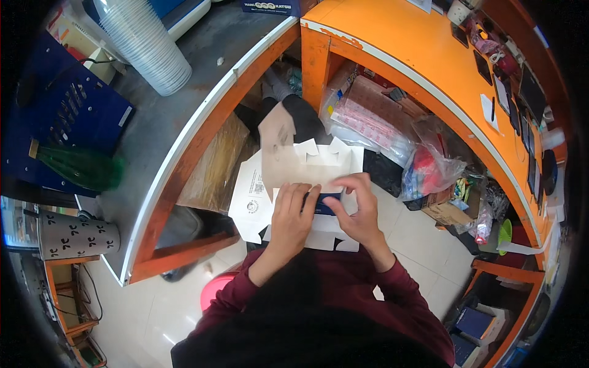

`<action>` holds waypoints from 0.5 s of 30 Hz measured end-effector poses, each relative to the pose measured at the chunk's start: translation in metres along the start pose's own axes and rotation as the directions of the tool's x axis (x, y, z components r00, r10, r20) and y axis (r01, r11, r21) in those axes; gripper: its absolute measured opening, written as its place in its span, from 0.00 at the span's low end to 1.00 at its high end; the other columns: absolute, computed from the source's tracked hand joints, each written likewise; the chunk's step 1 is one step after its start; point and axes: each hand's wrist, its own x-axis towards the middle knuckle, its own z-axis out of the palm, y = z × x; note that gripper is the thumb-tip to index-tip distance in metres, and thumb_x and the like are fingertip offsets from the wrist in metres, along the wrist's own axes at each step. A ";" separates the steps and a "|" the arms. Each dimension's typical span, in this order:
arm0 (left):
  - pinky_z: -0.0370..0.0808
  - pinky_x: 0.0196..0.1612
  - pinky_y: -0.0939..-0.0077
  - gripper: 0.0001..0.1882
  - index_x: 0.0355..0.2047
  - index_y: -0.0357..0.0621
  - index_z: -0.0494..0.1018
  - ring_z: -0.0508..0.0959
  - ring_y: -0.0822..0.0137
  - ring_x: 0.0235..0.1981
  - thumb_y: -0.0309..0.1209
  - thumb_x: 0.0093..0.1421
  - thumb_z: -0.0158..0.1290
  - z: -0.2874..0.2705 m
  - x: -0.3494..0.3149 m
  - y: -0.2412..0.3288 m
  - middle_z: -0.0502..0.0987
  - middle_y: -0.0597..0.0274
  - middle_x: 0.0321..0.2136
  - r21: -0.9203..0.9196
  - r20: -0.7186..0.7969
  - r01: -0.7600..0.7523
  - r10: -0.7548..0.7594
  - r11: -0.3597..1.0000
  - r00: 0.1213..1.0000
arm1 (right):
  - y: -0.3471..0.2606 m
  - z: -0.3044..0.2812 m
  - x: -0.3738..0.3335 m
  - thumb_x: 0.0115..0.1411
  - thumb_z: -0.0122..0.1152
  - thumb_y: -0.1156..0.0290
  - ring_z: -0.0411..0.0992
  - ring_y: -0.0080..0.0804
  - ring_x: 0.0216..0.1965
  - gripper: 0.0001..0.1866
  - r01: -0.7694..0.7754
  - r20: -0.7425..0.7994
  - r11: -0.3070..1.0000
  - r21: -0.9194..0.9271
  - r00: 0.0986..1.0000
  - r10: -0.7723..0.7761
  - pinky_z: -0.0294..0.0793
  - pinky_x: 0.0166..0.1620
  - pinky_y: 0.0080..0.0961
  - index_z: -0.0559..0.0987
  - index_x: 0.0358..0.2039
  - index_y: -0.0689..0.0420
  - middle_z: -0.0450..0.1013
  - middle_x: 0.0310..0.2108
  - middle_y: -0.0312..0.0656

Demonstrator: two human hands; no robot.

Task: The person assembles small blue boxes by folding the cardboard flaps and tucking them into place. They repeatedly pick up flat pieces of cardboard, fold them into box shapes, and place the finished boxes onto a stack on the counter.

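Observation:
A partly folded cardboard box (304,171), white inside with a dark blue outer face showing between my hands, rests over my lap. Its flaps spread outward, and a white side panel (251,202) with small black print lies to the left. My left hand (291,214) holds the near panel, its fingers side by side and bent over the edge. Opposite it, my right hand (359,211) pinches the same panel between thumb and curled fingers. The fingertips of both hands are partly hidden by the cardboard. A beige flap (277,129) stands out at the far left of the box.
On the left grey counter stand stacked clear plastic cups (147,49) and a green bottle (76,167). An orange counter (392,30) curves around the right, carrying phones. Plastic-wrapped packages (374,116) fill its shelf. A pink stool (215,288) shows below my left arm.

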 end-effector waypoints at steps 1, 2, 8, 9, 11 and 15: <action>0.66 0.64 0.48 0.33 0.56 0.39 0.70 0.72 0.50 0.54 0.20 0.46 0.61 0.000 -0.001 -0.005 0.72 0.51 0.49 -0.075 0.001 0.032 -0.032 0.997 0.999 | 0.008 0.009 -0.006 0.61 0.67 0.70 0.70 0.33 0.50 0.21 -0.082 -0.201 0.983 0.167 0.973 0.115 0.71 0.48 0.34 0.72 0.53 0.56 0.73 0.50 0.44; 0.66 0.64 0.48 0.33 0.55 0.38 0.70 0.72 0.50 0.54 0.21 0.45 0.61 -0.003 -0.001 -0.008 0.72 0.51 0.49 -0.154 0.007 0.063 -0.063 0.986 0.998 | 0.015 0.014 -0.011 0.62 0.67 0.69 0.67 0.32 0.54 0.23 -0.127 -0.370 0.932 0.339 0.893 0.256 0.72 0.50 0.34 0.69 0.56 0.56 0.69 0.57 0.45; 0.67 0.64 0.46 0.35 0.50 0.42 0.72 0.76 0.44 0.48 0.20 0.37 0.68 -0.057 0.000 -0.022 0.77 0.52 0.44 -0.363 0.023 0.126 -0.127 0.923 0.992 | 0.070 0.009 -0.034 0.72 0.35 0.37 0.60 0.44 0.65 0.37 -0.603 0.060 0.510 0.614 0.680 0.731 0.64 0.62 0.48 0.52 0.71 0.48 0.53 0.70 0.49; 0.68 0.63 0.45 0.34 0.50 0.41 0.73 0.76 0.46 0.51 0.20 0.38 0.68 -0.061 -0.001 -0.023 0.76 0.51 0.45 -0.346 -0.059 0.074 -0.100 0.935 0.993 | 0.072 0.005 -0.036 0.68 0.41 0.34 0.60 0.47 0.64 0.41 -0.556 0.104 0.450 0.699 0.701 0.705 0.66 0.61 0.51 0.49 0.72 0.47 0.53 0.70 0.50; 0.69 0.62 0.43 0.30 0.48 0.41 0.74 0.74 0.48 0.57 0.23 0.42 0.68 -0.060 -0.011 -0.030 0.76 0.52 0.48 -0.292 -0.160 -0.044 -0.004 0.955 0.987 | 0.052 -0.003 -0.029 0.62 0.49 0.30 0.59 0.52 0.65 0.50 -0.436 0.196 0.280 0.855 0.773 0.603 0.67 0.60 0.56 0.43 0.74 0.43 0.50 0.71 0.52; 0.66 0.65 0.43 0.30 0.53 0.45 0.74 0.70 0.48 0.62 0.30 0.49 0.69 -0.027 -0.012 -0.034 0.74 0.54 0.55 -0.353 0.050 -0.154 0.183 0.923 0.982 | 0.011 -0.015 -0.012 0.58 0.68 0.48 0.62 0.51 0.65 0.57 -0.285 0.076 0.320 0.904 0.841 0.536 0.71 0.60 0.49 0.37 0.74 0.46 0.53 0.68 0.54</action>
